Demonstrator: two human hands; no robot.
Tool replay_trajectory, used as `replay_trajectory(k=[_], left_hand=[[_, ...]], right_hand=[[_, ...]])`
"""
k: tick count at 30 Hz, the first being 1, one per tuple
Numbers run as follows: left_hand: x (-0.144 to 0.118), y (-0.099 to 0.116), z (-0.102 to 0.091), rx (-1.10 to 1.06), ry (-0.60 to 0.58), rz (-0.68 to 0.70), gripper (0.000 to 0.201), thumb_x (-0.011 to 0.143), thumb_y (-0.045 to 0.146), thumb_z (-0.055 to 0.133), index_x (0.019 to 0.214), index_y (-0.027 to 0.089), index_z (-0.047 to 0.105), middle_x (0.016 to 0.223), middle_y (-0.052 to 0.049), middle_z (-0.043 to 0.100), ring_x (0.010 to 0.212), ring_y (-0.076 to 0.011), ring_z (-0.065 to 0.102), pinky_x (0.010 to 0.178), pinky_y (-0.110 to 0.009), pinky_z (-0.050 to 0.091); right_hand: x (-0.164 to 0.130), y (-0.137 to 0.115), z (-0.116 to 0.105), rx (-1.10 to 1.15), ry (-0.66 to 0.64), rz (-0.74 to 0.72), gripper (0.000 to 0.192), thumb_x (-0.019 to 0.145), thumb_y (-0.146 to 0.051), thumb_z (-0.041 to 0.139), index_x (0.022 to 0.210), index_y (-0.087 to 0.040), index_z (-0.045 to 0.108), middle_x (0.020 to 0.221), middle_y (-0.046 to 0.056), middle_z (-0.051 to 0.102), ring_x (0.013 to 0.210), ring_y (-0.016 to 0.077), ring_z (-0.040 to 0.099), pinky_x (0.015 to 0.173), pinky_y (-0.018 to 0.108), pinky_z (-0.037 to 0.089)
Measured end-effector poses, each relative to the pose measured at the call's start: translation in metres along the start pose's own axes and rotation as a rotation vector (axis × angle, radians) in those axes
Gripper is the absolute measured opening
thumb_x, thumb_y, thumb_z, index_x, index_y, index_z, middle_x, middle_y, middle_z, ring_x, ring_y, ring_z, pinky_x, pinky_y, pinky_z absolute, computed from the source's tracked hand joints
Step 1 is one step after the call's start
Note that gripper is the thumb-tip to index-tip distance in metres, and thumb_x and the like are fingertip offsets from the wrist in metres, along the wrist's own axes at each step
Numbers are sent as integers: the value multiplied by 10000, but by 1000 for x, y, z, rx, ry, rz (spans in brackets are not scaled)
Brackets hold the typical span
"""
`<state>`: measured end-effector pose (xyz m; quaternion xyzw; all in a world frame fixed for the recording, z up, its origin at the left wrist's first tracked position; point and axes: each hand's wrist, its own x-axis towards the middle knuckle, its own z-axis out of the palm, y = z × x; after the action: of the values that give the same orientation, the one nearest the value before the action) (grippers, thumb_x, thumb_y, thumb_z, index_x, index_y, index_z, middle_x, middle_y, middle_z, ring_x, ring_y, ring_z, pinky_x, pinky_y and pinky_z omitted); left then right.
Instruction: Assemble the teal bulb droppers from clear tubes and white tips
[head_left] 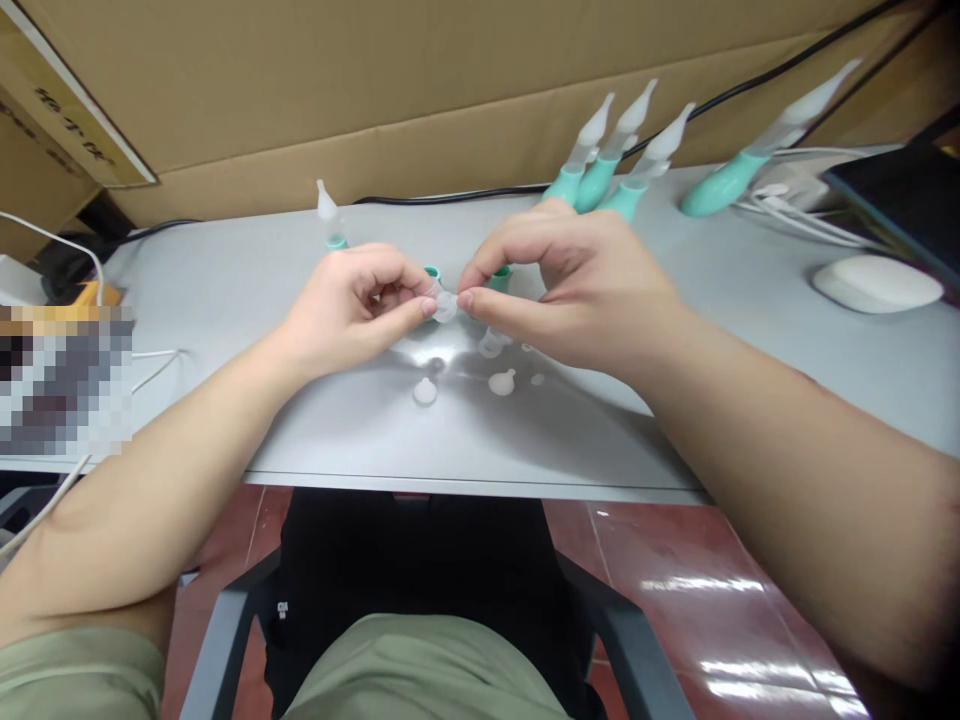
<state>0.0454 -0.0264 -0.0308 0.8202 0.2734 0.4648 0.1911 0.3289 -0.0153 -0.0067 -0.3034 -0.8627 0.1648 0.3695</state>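
Both hands meet above the grey table point(225, 290): the left hand point(352, 305) and right hand point(577, 285) each pinch a small clear cap point(445, 306) between thumb and forefinger, with teal pieces point(501, 277) just behind. Loose caps point(501, 381) lie on the table below. Four teal-handled tools point(600, 180) rest at the far edge, a white mouse point(874, 283) to the right.

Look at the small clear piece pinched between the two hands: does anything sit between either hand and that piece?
Nothing visible does. The left hand and the right hand both pinch the small clear piece directly at their fingertips, above the grey table. Loose clear caps lie below on the table, apart from it.
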Motion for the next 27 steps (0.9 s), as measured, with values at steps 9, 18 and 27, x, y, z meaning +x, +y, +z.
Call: replay_trajectory(k=[9, 18, 27], left_hand=[[-3, 0, 6, -31, 29, 24, 42, 1039, 196, 935, 1004, 210, 951, 881, -27, 826, 696, -100, 695, 615, -222, 562], [-3, -1, 7, -7, 43, 41, 67, 1065, 218, 943, 999, 232, 942, 875, -21, 826, 693, -114, 680, 592, -253, 517], [-2, 4, 9, -12, 75, -36, 103, 1046, 283, 935, 954, 235, 926, 871, -34, 826, 670, -115, 626, 617, -292, 533]], right_hand=[[-2, -3, 6, 88, 71, 42, 299, 1108, -521, 963, 906, -329, 857, 912, 78, 866, 1084, 389, 847, 1164, 685, 726], [-1, -3, 4, 109, 53, 76, 255, 1076, -460, 967, 899, -322, 845, 958, 69, 878, 1102, 371, 856, 1193, 648, 716], [1, -6, 5, 201, 27, 77, 272, 1080, -468, 939, 909, -311, 797, 1039, 89, 898, 1073, 360, 856, 1125, 643, 751]])
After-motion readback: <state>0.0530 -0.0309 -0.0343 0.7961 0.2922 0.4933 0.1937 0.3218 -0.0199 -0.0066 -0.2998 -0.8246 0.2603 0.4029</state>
